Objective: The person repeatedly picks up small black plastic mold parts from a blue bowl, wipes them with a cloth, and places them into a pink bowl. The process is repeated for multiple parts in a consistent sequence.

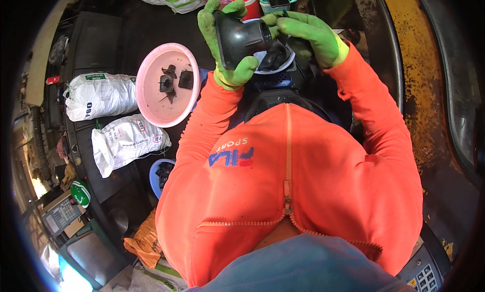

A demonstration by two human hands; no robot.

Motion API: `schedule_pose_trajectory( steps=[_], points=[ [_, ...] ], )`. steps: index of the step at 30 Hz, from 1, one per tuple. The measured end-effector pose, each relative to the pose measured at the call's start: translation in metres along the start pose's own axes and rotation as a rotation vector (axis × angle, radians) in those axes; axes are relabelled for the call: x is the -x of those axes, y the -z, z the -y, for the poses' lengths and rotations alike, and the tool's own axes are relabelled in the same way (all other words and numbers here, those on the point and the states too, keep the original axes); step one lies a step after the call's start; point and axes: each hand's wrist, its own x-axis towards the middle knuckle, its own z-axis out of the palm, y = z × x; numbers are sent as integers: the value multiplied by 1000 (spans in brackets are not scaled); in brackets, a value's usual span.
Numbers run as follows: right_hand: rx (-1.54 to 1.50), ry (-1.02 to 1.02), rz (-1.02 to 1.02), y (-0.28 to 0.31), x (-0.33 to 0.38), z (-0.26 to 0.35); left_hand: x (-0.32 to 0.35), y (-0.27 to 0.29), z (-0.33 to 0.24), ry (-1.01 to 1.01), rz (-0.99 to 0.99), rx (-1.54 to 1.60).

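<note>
My left hand [222, 49], in a green glove, grips a black rubber funnel-shaped part [240, 38] and holds it up in front of me. The gloved fingers of my right hand [305, 32] pinch the narrow round mouth of the same part. Just below and behind it sits a white-rimmed bowl [283, 65] with more black rubber pieces. Both arms wear orange sleeves.
A pink round basin [151, 97] at the left holds three small black parts. Two white filled sacks [101, 95] [126, 140] lie further left. A small blue bowl [155, 173] sits by my left elbow. A yellow worn metal surface [414, 64] curves along the right.
</note>
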Motion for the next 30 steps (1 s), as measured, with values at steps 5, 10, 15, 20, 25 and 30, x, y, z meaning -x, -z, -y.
schedule_pose_trajectory(
  steps=[5,10,15,20,25,30],
  points=[
    [969,423,19,13,-16,7,6,-20,-17,357,-162,409],
    [1654,1027,268,15,-23,11,13,5,-25,1072,-302,1264],
    [1363,929,197,10,-23,10,25,13,-8,1003,-260,1217],
    [1033,358,-52,26,-6,5,16,20,-13,1032,-378,943],
    [1336,695,-31,31,-8,-18,1,8,-23,1010,-347,698],
    [1283,686,29,28,-4,-18,-11,7,-36,980,-243,610]
  ],
)
